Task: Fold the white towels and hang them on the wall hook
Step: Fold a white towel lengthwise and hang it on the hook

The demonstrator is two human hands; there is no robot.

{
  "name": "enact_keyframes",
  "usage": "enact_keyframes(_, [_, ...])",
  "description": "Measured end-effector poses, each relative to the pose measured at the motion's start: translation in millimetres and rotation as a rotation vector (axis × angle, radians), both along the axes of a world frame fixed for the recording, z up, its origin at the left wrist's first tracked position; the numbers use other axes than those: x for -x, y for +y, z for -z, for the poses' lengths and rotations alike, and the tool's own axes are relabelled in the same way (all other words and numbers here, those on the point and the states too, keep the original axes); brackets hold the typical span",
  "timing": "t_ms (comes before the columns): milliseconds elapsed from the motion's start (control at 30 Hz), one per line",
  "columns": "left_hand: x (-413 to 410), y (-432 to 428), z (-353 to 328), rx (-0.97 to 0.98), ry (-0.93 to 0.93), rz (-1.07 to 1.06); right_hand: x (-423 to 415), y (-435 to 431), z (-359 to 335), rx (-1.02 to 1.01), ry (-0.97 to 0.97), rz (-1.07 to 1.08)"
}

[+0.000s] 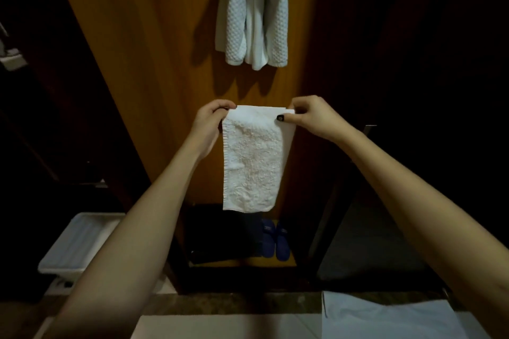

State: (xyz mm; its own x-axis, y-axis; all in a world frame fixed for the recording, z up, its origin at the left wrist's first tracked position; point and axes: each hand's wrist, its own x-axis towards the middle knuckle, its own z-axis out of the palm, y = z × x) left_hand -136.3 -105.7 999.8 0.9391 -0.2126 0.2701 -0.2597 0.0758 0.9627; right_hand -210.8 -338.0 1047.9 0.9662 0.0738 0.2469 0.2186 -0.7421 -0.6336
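We are holding a folded white hand towel (252,157) up in front of the wooden panel (154,63), our left hand (210,121) pinching its top left corner and our right hand (311,115) pinching the top right. Above it, more white towels (254,16) are hanging on the panel; blue slippers (275,239) are sitting on the shelf below.
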Motion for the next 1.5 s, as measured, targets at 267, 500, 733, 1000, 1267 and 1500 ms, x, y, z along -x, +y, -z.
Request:
enact_keyframes(267, [46,-8,-65,-0.166,-0.361,-0.118,36,0,-46,-0.227,-0.214,0.067])
enact_keyframes(500, [72,-13,-88,-0.356,-0.552,-0.35,58,-3,-73,-0.116,-0.143,0.017])
enact_keyframes(733, [86,-17,-96,-0.419,-0.677,-0.394,71,12,-87,0.109,-0.165,-0.015])
enact_keyframes(1000, [80,-6,-106,-0.305,-0.466,-0.207,84,19,-99,-0.145,-0.103,-0.095])
enact_keyframes(1267, [80,23,-117,-0.379,-0.262,0.095,92,16,-92,-0.129,-0.063,-0.084])
enact_keyframes(1500, [83,35,-122,-0.534,-0.119,0.174,92,21,-87,0.126,0.062,-0.069])
